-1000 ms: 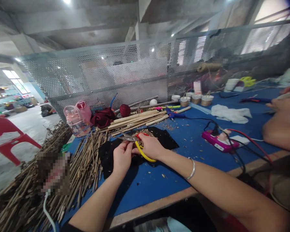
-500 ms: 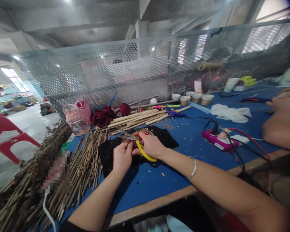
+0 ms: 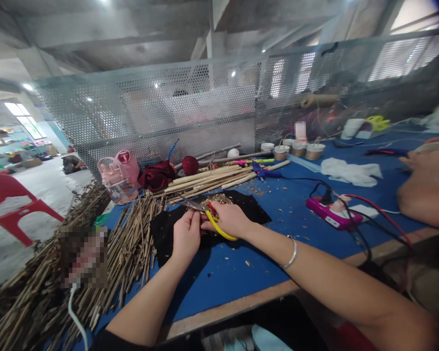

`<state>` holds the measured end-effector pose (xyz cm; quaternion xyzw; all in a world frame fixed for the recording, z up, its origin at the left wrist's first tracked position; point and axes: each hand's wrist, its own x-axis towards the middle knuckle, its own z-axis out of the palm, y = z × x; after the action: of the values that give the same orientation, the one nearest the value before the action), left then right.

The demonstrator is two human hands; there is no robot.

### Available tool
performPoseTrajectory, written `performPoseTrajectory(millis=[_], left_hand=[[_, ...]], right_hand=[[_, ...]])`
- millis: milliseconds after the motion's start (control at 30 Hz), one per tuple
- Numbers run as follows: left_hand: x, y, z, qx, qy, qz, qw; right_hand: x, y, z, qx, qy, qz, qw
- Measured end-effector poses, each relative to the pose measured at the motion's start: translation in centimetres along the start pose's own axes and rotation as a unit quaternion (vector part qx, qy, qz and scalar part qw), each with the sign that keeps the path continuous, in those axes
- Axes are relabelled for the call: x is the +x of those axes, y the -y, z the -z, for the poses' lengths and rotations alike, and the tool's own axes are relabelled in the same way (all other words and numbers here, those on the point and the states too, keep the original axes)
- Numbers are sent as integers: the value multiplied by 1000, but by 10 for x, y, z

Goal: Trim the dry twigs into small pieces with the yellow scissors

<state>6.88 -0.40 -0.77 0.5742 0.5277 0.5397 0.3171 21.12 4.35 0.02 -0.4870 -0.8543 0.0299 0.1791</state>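
"Where are the scissors?"

"On my head feed, they're in the right hand, its fingers curled round the yellow-and-red handles, blades pointing leftward over the black cloth on the bench."

"And the left hand?"

"Right by the blades, thumb and forefinger drawn close. What they might pinch is too small and hidden for me to tell."

"If this is snipping, how would you do it well?"

"I'd set the left fingers clear of the cutting line, make 1 firm stroke, and let bits drop onto the clippings heaped there."
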Motion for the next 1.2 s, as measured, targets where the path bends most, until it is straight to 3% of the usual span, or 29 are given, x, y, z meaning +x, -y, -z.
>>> performPoseTrajectory(millis=[200, 500, 967, 1200], left_hand=[[1, 2, 3, 59, 0, -40, 997], [2, 5, 0, 12, -7, -12, 1000], [0, -1, 3, 67, -15, -57, 996], [0, 2, 0, 8, 10, -2, 1000]], right_hand=[[0, -1, -1, 22, -35, 36, 999], [-2, 4, -4, 33, -35, 3, 999], [-3, 4, -2, 35, -20, 1, 999], [0, 2, 0, 8, -2, -3, 1000]])
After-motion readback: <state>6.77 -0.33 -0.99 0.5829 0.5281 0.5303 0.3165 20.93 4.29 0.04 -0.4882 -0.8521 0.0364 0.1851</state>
